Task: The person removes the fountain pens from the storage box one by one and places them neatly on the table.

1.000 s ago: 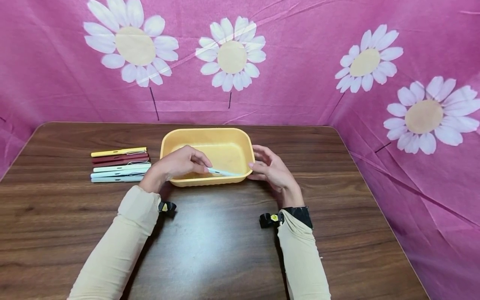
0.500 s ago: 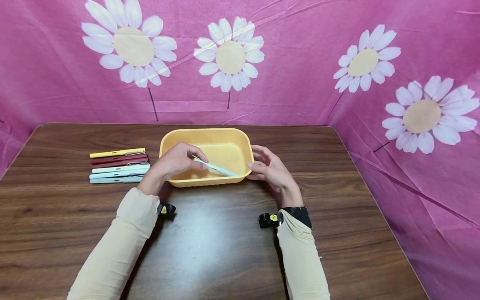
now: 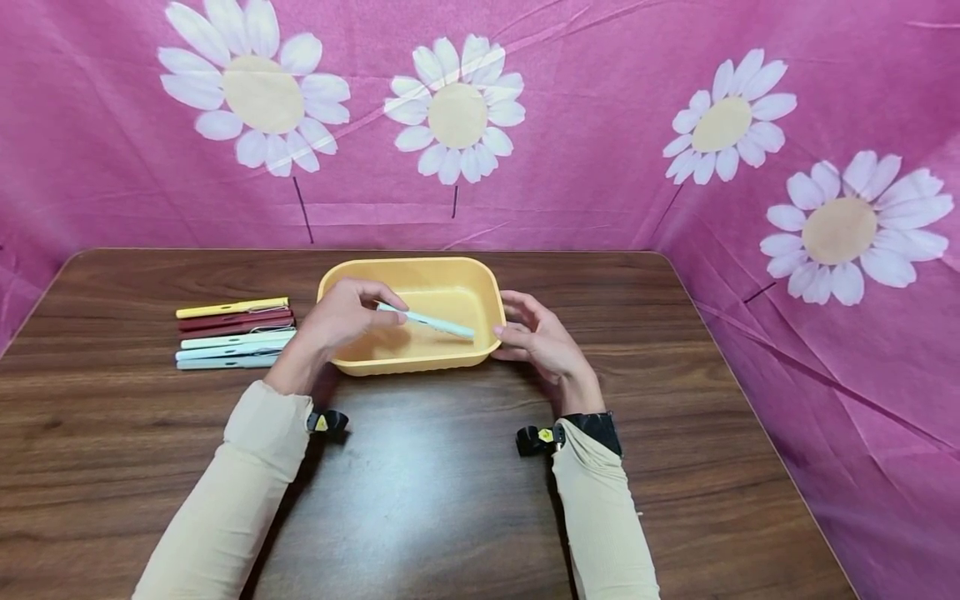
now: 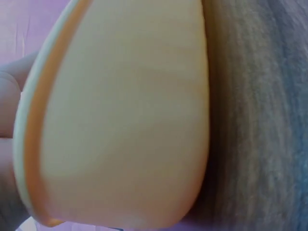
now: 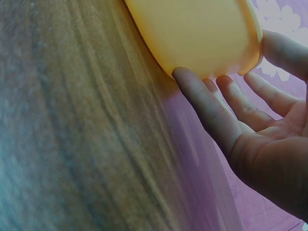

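In the head view my left hand (image 3: 347,317) pinches a pale mint pen (image 3: 442,325) between thumb and fingers. The pen slants down to the right inside a yellow plastic box (image 3: 408,365). My right hand (image 3: 546,337) is at the box's right end, its fingertips touching the outside wall. In the right wrist view those fingers (image 5: 204,103) lie nearly straight against the box (image 5: 202,33). The left wrist view shows the box's outer wall (image 4: 125,115) close up, with part of the left hand (image 4: 9,106) beyond the rim; the pen is hidden there.
Left of the box, several pens lie side by side: a yellow pen (image 3: 232,308), dark red pens (image 3: 236,320) and pale mint and blue pens (image 3: 228,353). All stand on a brown wood-grain table (image 3: 420,500). A pink cloth (image 3: 585,125) with daisies rises behind and at the sides.
The left hand has risen slightly and drawn back left, lifting the pen a little so that more of it shows. The right hand has stayed at the box's end.
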### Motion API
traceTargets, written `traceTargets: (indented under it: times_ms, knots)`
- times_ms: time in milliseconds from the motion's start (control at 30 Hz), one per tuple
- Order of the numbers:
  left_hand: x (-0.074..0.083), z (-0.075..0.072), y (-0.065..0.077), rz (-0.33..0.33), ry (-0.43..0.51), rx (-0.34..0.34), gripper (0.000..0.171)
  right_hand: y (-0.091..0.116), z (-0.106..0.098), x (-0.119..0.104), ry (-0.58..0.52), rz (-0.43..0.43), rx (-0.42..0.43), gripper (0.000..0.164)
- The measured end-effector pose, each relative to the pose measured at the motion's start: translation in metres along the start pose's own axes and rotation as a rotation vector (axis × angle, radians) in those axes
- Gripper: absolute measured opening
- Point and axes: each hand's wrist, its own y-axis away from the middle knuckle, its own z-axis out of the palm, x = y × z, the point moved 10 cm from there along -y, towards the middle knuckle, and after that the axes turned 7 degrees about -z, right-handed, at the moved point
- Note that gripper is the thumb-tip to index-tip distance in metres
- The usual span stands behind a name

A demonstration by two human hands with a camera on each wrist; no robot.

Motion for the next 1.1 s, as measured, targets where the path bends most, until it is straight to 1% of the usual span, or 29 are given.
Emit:
traceTargets:
  times_ms: [100, 200, 433, 700, 967, 1100]
  knots:
    - [0.003, -0.008, 0.002, 0.01, 0.032, 0.038, 0.018, 0.0, 0.0, 0.001, -0.001, 0.0, 0.002, 0.062]
    - [0.006, -0.013, 0.005, 0.011, 0.049, 0.057, 0.02, 0.0, -0.001, 0.002, -0.002, 0.002, 0.009, 0.062]
    - [0.008, -0.016, 0.011, 0.007, 0.062, 0.072, 0.023, 0.0, -0.002, 0.003, -0.004, 0.004, 0.01, 0.062]
    - [0.006, -0.025, 0.017, 0.018, 0.048, 0.128, 0.023, 0.0, -0.001, 0.001, -0.001, 0.0, 0.01, 0.062]
    - [0.003, -0.03, 0.023, 0.028, 0.144, 0.14, 0.026, 0.0, 0.0, -0.001, 0.005, -0.009, -0.001, 0.061]
    - [0.004, -0.033, 0.027, 0.033, 0.171, 0.146, 0.027, 0.0, 0.0, -0.001, 0.005, -0.008, 0.0, 0.061]
